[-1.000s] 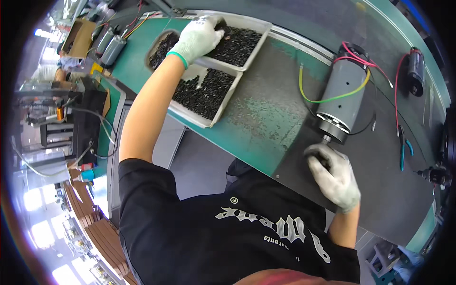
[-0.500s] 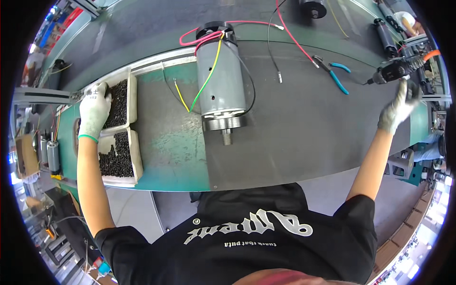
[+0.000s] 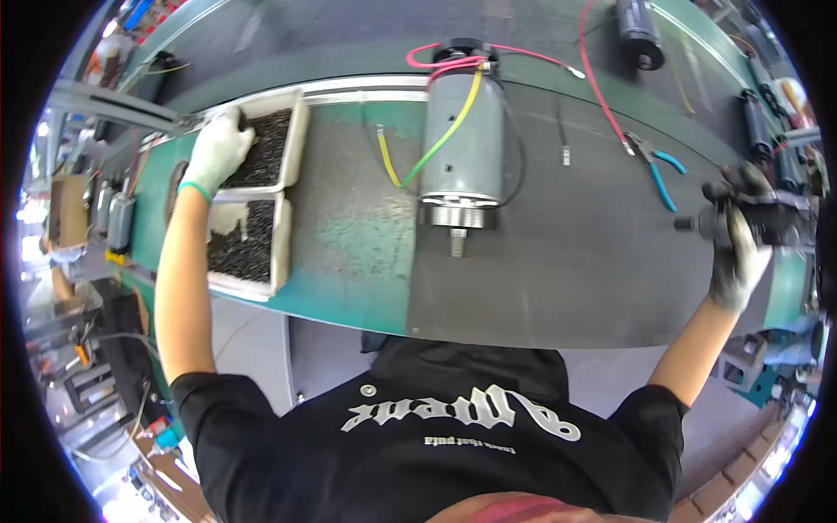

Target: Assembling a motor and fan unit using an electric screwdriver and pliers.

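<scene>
Gloved in white, my left hand (image 3: 218, 155) reaches into the far white bin (image 3: 298, 144) of small black parts. Its fingers are curled at the parts; whatever they pinch is hidden. On the right, my gloved right hand (image 3: 738, 261) is wrapped round a dark power screwdriver (image 3: 763, 224), slightly blurred, its tip pointing left. Between the hands lies a grey cylindrical motor (image 3: 462, 139) with its threaded shaft toward me. A yellow-green wire (image 3: 445, 139), a red wire (image 3: 532, 54) and a black lead come from its far end.
A second white bin (image 3: 281, 248) of black parts, partly filled, stands nearer me. Blue-handled pliers (image 3: 660, 179) lie right of the motor, beside a red cable (image 3: 602, 96) and a dark lead (image 3: 565, 144). Another motor (image 3: 641, 39) sits farther back.
My right hand has closed round the screwdriver and brought it nearer me; before, it was reaching at it with fingers extended. My left hand stays at the far bin. The whole view has shifted.
</scene>
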Demonstrator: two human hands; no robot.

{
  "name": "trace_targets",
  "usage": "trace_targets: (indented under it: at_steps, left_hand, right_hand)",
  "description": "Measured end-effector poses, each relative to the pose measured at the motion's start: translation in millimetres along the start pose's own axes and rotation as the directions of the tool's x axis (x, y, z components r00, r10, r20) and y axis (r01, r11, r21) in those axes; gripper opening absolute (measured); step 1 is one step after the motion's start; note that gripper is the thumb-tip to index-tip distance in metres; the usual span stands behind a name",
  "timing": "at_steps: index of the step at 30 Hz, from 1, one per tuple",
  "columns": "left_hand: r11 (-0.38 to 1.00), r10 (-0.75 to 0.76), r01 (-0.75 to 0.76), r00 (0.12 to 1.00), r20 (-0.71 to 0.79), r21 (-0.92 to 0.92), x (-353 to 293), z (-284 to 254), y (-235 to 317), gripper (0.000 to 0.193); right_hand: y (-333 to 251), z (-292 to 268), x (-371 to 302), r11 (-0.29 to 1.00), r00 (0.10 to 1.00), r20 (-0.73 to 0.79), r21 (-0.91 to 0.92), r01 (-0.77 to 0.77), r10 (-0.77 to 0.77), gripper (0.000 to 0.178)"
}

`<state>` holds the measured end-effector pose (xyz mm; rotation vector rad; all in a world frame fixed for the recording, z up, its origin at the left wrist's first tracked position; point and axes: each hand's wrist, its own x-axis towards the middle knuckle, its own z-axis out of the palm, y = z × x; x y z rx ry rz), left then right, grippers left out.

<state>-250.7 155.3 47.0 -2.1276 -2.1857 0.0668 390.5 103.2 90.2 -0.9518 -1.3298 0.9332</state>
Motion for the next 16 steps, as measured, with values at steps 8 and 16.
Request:
trace_targets:
  at_steps: [8, 16]
  left_hand:
    - [0.662, -0.264, 0.139, 0.963, -0.055, -0.736, -54.0, -55.1, 63.4, 0.021]
    - [-0.733, 0.300, 0.257, 0.953, 0.040, -0.630, -148.5, -41.9, 233.0, 0.031]
  right_hand:
    - [1.5, 94.0, -29.0, 0.919, 0.968, 0.239, 0.393, -0.024, -0.076, 0.083]
    - [-54.2, 136.2, -40.4, 0.949, 0.925, -0.298, 0.274, -0.155, 0.237, 0.095]
